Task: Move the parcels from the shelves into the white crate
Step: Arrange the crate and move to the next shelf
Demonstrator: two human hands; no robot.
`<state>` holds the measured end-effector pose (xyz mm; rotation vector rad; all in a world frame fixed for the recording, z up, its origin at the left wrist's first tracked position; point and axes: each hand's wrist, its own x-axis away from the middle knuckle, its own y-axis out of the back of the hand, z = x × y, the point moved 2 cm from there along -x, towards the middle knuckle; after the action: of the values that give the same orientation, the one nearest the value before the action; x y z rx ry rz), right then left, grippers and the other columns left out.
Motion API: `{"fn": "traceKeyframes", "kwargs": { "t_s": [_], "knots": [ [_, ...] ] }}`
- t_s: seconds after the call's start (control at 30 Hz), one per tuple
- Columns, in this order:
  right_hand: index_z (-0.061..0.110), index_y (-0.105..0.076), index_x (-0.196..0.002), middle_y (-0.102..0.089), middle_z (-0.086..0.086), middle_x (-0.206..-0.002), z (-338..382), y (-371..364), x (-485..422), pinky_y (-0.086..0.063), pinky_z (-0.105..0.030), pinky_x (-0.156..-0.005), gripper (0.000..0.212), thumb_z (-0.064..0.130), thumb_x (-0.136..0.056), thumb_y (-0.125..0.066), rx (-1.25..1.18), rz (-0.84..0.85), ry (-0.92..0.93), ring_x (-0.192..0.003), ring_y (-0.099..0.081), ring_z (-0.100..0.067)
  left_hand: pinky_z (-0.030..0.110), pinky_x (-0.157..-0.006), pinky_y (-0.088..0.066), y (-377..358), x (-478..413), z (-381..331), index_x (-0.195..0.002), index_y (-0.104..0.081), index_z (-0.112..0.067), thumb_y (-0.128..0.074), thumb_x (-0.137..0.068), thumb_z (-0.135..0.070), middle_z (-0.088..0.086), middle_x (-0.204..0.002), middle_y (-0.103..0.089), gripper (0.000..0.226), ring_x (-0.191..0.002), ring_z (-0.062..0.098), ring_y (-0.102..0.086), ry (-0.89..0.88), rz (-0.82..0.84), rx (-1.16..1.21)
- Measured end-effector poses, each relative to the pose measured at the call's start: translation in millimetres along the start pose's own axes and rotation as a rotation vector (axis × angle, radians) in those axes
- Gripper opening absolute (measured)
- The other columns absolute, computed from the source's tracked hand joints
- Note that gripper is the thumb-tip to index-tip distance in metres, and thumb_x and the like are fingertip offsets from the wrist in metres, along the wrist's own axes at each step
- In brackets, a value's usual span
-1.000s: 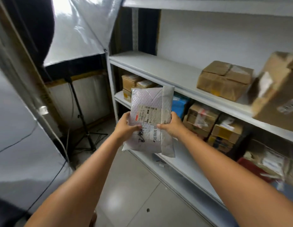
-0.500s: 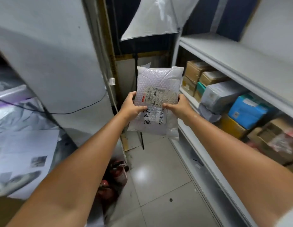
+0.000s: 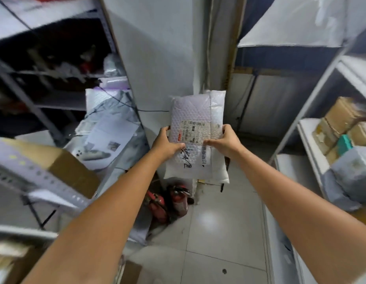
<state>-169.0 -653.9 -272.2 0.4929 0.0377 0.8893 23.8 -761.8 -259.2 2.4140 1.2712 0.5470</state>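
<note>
While left hand and right hand clamp its side edges, thumbs on label face, bubble-wrap parcel hangs mid-scene above floor, off shelves. White crate unseen, perhaps out of frame. Boxes sit on right shelves; much left.

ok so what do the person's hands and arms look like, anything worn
The left hand and right hand are bare: no gloves, rings or watch visible. Both forearms are uncovered to the frame's edge; a pale sliver at the bottom right corner may be a short sleeve.
</note>
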Motion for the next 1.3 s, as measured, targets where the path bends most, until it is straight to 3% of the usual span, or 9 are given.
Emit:
{"fn": "traceKeyframes", "kwargs": {
  "t_s": [0.17, 0.4, 0.47, 0.53, 0.63, 0.8, 0.9, 1.03, 1.3],
  "knots": [
    [0.011, -0.040, -0.135, -0.056, -0.005, -0.124, 29.9, -56.4, 21.3, -0.051, -0.037, -0.090, 0.091, 0.033, -0.063, -0.093, 0.104, 0.202, 0.082, -0.111, -0.056, -0.023, 0.047, -0.108, -0.043, 48.1, 54.2, 36.7, -0.149, -0.029, -0.019, -0.084, -0.076, -0.025, 0.005, -0.146, -0.048, 0.091, -0.127, 0.026, -0.052, 0.129, -0.148, 0.041],
    [0.012, -0.037, -0.128, -0.057, 0.002, -0.106, 67.4, -151.8, 79.3, -0.050, -0.033, -0.083, 0.080, 0.023, -0.069, -0.090, 0.108, 0.439, 0.167, -0.107, -0.057, -0.020, 0.032, -0.100, -0.044, 125.3, 141.4, 84.0, -0.151, -0.027, -0.015, -0.080, -0.081, -0.018, -0.001, -0.133, -0.051, 0.088, -0.120, 0.019, -0.052, 0.249, -0.344, 0.082],
    [0.012, -0.034, -0.133, -0.057, 0.001, -0.114, 76.2, -179.1, 99.7, -0.052, -0.037, -0.090, 0.086, 0.024, -0.068, -0.090, 0.132, 0.490, 0.200, -0.111, -0.057, -0.020, 0.033, -0.097, -0.046, 143.2, 168.7, 100.7, -0.152, -0.025, -0.016, -0.081, -0.080, -0.019, -0.001, -0.140, -0.049, 0.091, -0.121, 0.020, -0.052, 0.286, -0.400, 0.087],
    [0.009, -0.036, -0.136, -0.052, -0.007, -0.128, 81.2, -202.5, 123.1, -0.051, -0.043, -0.098, 0.082, 0.025, -0.072, -0.086, 0.245, 0.541, 0.241, -0.115, -0.057, -0.026, 0.029, -0.087, -0.052, 154.0, 196.9, 115.9, -0.150, -0.024, -0.018, -0.079, -0.082, -0.015, 0.002, -0.139, -0.051, 0.088, -0.118, 0.022, -0.055, 0.315, -0.414, 0.108],
    [0.003, -0.032, -0.138, -0.049, -0.009, -0.131, 76.6, -228.4, 153.9, -0.048, -0.044, -0.103, 0.087, 0.025, -0.072, -0.085, 0.271, 0.582, 0.234, -0.120, -0.054, -0.027, 0.011, -0.053, -0.049, 164.7, 231.9, 137.6, -0.147, -0.027, -0.019, -0.075, -0.084, -0.008, -0.001, -0.117, -0.057, 0.080, -0.088, 0.003, -0.058, 0.340, -0.434, 0.156],
    [0.008, -0.039, -0.125, -0.060, -0.003, -0.117, 49.9, -252.2, 190.7, -0.056, -0.043, -0.091, 0.094, 0.038, -0.056, -0.095, 0.148, 0.564, 0.095, -0.103, -0.063, -0.018, 0.014, -0.053, -0.047, 184.0, 264.4, 159.2, -0.138, -0.039, -0.020, -0.076, -0.083, -0.008, -0.001, -0.114, -0.056, 0.068, -0.080, -0.002, -0.053, 0.331, -0.482, 0.105],
    [0.009, -0.038, -0.120, -0.057, -0.002, -0.108, 41.7, -259.0, 212.2, -0.058, -0.038, -0.081, 0.072, 0.025, -0.071, -0.089, 0.086, 0.541, 0.044, -0.095, -0.062, -0.017, 0.006, -0.044, -0.042, 191.2, 277.8, 162.1, -0.142, -0.039, -0.020, -0.074, -0.084, -0.007, -0.008, -0.109, -0.056, 0.069, -0.076, -0.002, -0.053, 0.325, -0.476, 0.065],
    [0.008, -0.037, -0.121, -0.053, 0.002, -0.101, 35.2, -264.9, 232.4, -0.049, -0.025, -0.065, 0.061, 0.017, -0.080, -0.082, -0.014, 0.520, 0.024, -0.085, -0.056, -0.008, 0.010, -0.048, -0.041, 197.2, 288.0, 164.1, -0.146, -0.040, -0.023, -0.074, -0.083, -0.007, -0.006, -0.132, -0.053, 0.073, -0.079, -0.002, -0.051, 0.292, -0.468, 0.021],
    [0.016, -0.036, -0.116, -0.056, 0.000, -0.111, 31.5, -278.3, 261.4, -0.055, -0.043, -0.092, 0.067, 0.013, -0.071, -0.087, 0.003, 0.520, 0.111, -0.103, -0.061, -0.018, 0.031, -0.084, -0.051, 198.9, 321.8, 186.6, -0.143, -0.039, -0.023, -0.079, -0.080, -0.011, 0.000, -0.133, -0.053, 0.075, -0.117, 0.020, -0.054, 0.311, -0.438, 0.016]
  ]
}}
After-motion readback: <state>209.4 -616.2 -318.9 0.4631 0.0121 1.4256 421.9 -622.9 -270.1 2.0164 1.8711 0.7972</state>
